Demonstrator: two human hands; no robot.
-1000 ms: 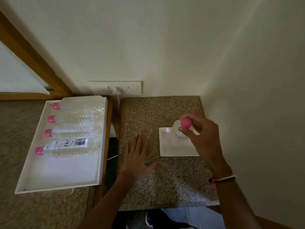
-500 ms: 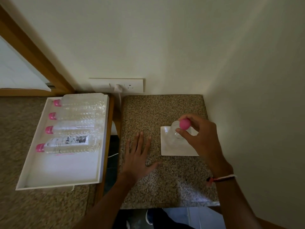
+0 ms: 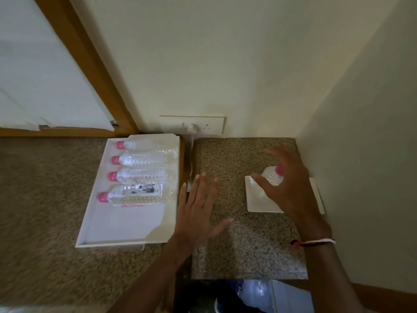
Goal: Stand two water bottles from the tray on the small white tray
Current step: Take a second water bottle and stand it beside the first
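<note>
One clear water bottle with a pink cap stands upright on the small white tray on the granite side table. My right hand hovers just above and in front of it with fingers spread, holding nothing. My left hand is open, palm down, over the table's left edge beside the large white tray. Several pink-capped bottles lie side by side in that large tray, caps pointing left.
The granite table sits in a wall corner, walls behind and to the right. A wall socket plate with a plug and cord is behind the gap between tray and table. Carpet lies to the left.
My right hand has let go of the bottle's cap and opened, leaving the bottle standing on the small tray. My left hand has slid left toward the large tray.
</note>
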